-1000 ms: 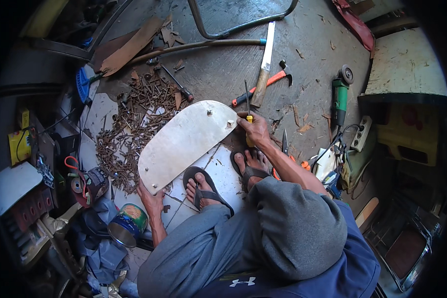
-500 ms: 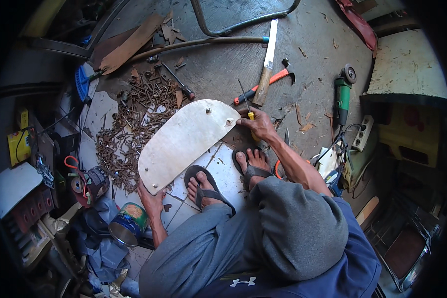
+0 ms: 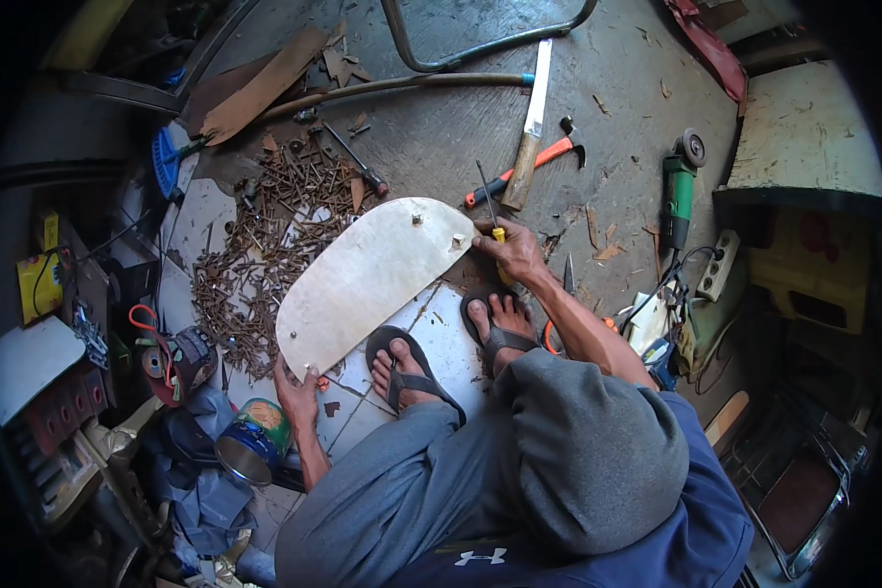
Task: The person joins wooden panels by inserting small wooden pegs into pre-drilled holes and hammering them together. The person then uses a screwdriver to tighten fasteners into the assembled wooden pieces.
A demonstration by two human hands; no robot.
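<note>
1. A pale half-oval board is held at both ends, flat face up, in front of the sandalled feet; part of the screw pile is covered in this view. Whether the floor is touched by it cannot be told.
2. Its lower-left corner is gripped by the left hand, thumb at the edge; fingers partly hidden, hand closed on the board.
3. The yellow-handled screwdriver is held in the curled right hand, shank pointed away from the body; the board's right end is also touched by its fingertips.
4. Small metal fittings are seen on the board near both ends.
5. Beyond: claw hammer and wooden-handled long blade, crossed.
6. Right side: green angle grinder laid near the power strip.
</note>
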